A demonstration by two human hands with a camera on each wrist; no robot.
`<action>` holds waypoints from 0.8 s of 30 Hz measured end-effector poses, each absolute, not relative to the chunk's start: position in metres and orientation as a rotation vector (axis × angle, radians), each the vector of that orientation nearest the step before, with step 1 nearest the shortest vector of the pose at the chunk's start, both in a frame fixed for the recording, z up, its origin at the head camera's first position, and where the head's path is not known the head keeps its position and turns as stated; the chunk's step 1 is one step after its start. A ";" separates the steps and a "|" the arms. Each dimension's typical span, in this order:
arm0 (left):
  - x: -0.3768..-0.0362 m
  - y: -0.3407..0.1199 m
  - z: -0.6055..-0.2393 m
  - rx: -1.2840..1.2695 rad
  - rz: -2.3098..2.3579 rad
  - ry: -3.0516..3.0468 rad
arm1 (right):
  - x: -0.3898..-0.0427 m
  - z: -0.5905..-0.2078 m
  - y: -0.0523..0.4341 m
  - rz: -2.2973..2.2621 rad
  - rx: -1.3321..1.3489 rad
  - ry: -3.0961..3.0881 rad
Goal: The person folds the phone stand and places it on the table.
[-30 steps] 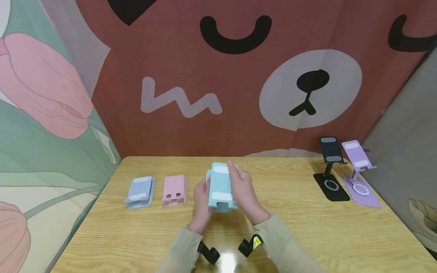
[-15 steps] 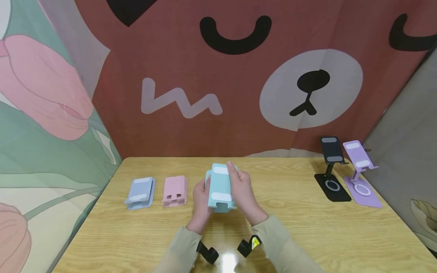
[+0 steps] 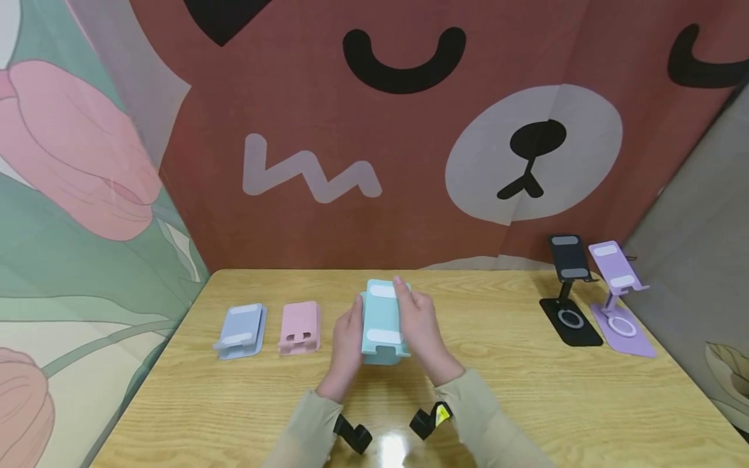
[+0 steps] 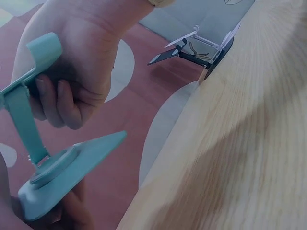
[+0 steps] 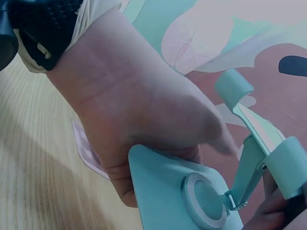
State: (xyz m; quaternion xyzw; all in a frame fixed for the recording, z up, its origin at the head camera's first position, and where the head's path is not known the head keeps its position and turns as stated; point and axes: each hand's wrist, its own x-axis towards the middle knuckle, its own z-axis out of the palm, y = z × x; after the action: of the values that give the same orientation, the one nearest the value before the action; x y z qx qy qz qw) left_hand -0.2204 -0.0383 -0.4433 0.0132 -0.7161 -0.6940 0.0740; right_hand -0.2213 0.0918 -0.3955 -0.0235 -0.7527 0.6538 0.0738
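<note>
While the left hand (image 3: 346, 341) grips the base (image 5: 160, 184) and the right hand (image 3: 422, 328) clasps the upper plate (image 3: 381, 315), the turquoise stand (image 3: 383, 325) is held above the desk (image 3: 480, 325). Left of that stand sit a pink stand (image 3: 300, 322) and a blue stand (image 3: 241, 324); farther back, to its right, rise a black stand (image 3: 569, 261) and a purple stand (image 3: 613, 268); behind everything hangs bear-print cloth (image 3: 409, 221).

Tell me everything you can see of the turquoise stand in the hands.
The turquoise stand looks smooth and matte, possibly painted metal. Its plate carries two pale strips and ends in a hooked lip split by a notch; a hinged arm joins it to a flat, round-cornered base with a pale ring. It is partly unfolded, plate and base apart, held above the wooden table. The left hand grips the base, the right hand the plate, thumb along its edge.
</note>
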 end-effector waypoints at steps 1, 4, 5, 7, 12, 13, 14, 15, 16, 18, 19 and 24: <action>-0.221 -0.039 -0.443 0.047 -2.083 -2.172 | -0.222 -0.395 0.092 1.963 -0.071 -2.255; -0.221 -0.040 -0.441 0.061 -2.081 -2.249 | -0.223 -0.395 0.094 1.967 -0.067 -2.247; -0.221 -0.041 -0.441 0.061 -2.083 -2.271 | -0.223 -0.395 0.094 1.966 -0.062 -2.247; -0.221 -0.042 -0.440 0.059 -2.106 -2.302 | -0.224 -0.396 0.095 1.964 -0.060 -2.252; -0.221 -0.043 -0.437 -0.015 -2.111 -2.359 | -0.223 -0.397 0.095 1.975 -0.051 -2.260; -0.220 -0.042 -0.436 -0.020 -2.109 -2.371 | -0.223 -0.397 0.095 1.979 -0.047 -2.258; -0.220 -0.042 -0.435 -0.023 -2.111 -2.380 | -0.223 -0.397 0.095 1.979 -0.044 -2.258; -0.220 -0.042 -0.435 -0.024 -2.113 -2.387 | -0.224 -0.397 0.095 1.979 -0.041 -2.257; -0.220 -0.042 -0.433 -0.015 -2.116 -2.394 | -0.224 -0.397 0.095 1.974 -0.040 -2.258; -0.220 -0.041 -0.432 0.004 -2.135 -2.392 | -0.224 -0.397 0.094 1.966 -0.036 -2.259; -0.219 -0.041 -0.432 0.009 -2.141 -2.390 | -0.223 -0.397 0.094 1.964 -0.035 -2.259; -0.220 -0.040 -0.431 0.008 -2.153 -2.360 | -0.223 -0.396 0.093 1.967 -0.033 -2.253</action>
State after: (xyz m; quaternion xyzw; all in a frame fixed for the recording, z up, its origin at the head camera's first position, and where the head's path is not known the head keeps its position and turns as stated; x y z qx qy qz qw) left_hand -0.2195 -0.0402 -0.4314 0.0025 -0.7385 -0.6737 -0.0263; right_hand -0.2231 0.0931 -0.3955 -0.0111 -0.7511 0.6558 0.0755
